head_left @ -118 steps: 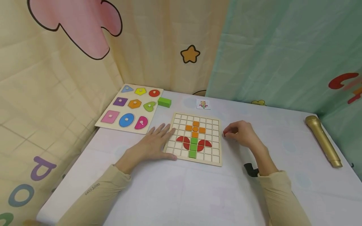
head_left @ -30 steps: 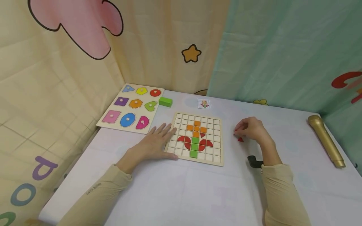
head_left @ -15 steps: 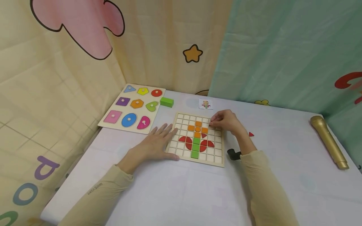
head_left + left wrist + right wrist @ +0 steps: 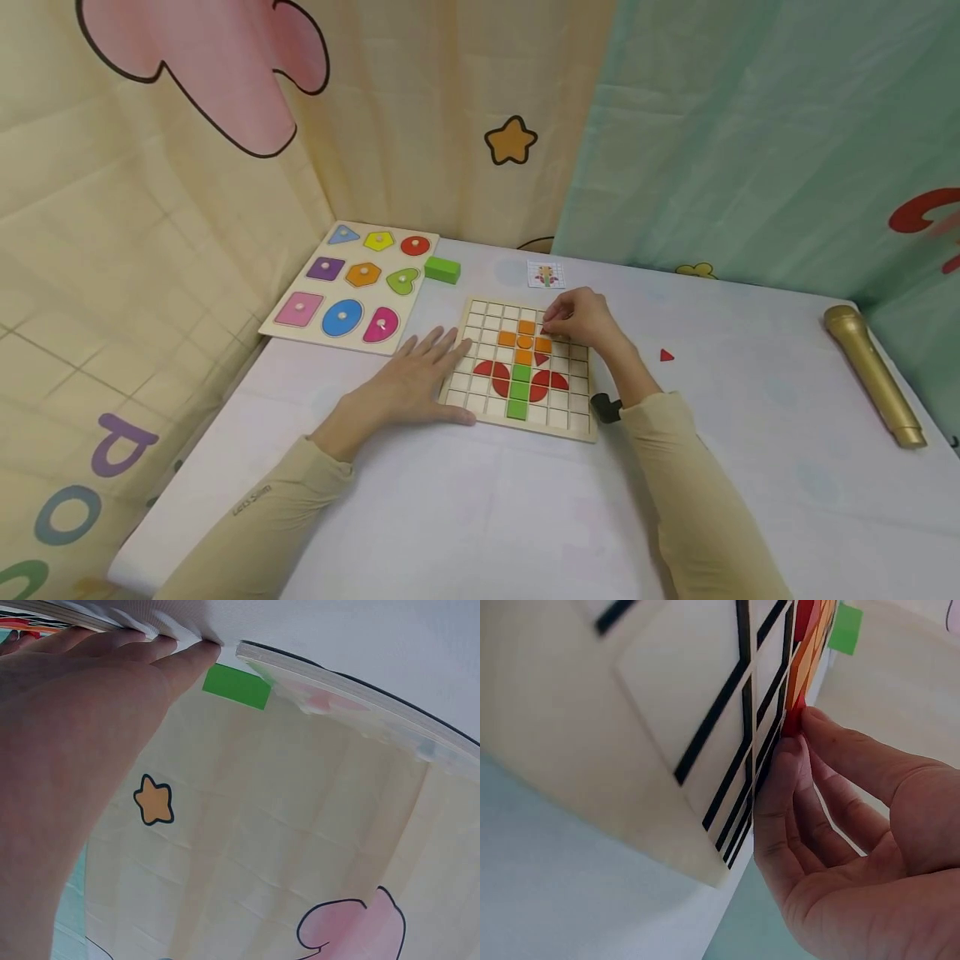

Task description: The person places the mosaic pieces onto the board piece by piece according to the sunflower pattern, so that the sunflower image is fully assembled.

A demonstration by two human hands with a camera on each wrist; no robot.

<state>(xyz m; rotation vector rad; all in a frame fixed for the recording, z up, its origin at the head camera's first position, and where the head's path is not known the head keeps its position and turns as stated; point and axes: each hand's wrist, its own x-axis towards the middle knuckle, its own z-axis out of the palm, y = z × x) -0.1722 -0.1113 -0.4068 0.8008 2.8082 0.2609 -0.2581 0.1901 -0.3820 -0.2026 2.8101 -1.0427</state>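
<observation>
My left hand (image 4: 408, 387) lies with fingers spread against the left edge of a wooden grid board (image 4: 525, 427). In the head view, orange, green and red tiles form a flower on this board. Thumb and fingers of my right hand (image 4: 581, 318) pinch a small red triangular tile (image 4: 795, 720) over the board, right of the top orange square (image 4: 527, 328). The fingers partly hide that tile. Another red triangular tile (image 4: 541, 359) sits beside the lower orange square. A loose red triangular tile (image 4: 667, 356) lies on the table to the right.
A knobbed shape puzzle (image 4: 352, 287) lies at the back left, a green block (image 4: 442, 270) beside it. Behind the board is a small flower picture card (image 4: 546, 275). A gold microphone (image 4: 873, 379) lies far right. A black bent piece (image 4: 603, 408) sits by the right sleeve.
A red triangle has been set beside the lower orange square. My right hand has since carried another from the table leftward onto the board's upper right. The left hand has stayed put.
</observation>
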